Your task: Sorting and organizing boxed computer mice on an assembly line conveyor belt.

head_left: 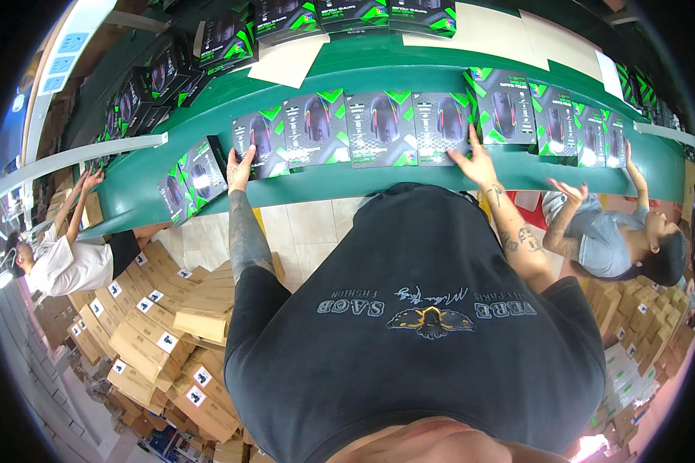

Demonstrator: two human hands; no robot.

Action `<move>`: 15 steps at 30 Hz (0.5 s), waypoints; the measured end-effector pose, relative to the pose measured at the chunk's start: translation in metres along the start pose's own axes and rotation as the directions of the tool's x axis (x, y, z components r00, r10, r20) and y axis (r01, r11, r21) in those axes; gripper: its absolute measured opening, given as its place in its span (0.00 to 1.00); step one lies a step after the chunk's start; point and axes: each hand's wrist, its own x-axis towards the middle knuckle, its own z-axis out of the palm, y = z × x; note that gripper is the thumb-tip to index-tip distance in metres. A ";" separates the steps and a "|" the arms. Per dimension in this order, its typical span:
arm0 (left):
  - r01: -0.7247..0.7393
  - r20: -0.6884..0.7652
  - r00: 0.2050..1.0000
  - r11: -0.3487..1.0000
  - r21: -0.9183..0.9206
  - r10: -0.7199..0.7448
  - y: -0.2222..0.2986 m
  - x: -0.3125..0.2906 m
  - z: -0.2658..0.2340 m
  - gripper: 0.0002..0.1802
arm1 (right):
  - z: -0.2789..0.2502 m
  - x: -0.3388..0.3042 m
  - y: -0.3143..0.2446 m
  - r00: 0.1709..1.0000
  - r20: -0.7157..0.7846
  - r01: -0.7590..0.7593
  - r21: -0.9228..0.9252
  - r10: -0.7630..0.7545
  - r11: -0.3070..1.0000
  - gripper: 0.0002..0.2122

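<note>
A row of black and green mouse boxes (371, 127) lies flat along a green conveyor belt (309, 189) in front of me. My left hand (239, 168) rests with fingers spread on the lower edge of the leftmost box (256, 143) of the row. The fingers of my right hand (475, 162) lie flat on the rightmost box (442, 127) of that row. Neither hand lifts a box.
More boxes stand further right (552, 123) and left (193, 174) on the belt, with others on a far belt (232, 38). One person (62, 258) works at my left, another (614, 239) at my right. Stacked brown cartons (162, 339) fill the floor on both sides.
</note>
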 end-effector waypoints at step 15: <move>0.254 0.193 0.963 0.882 -0.398 -0.190 -0.018 0.039 -0.054 0.32 | 0.036 0.019 -0.052 0.948 -0.183 -0.194 0.318 0.261 0.928 0.38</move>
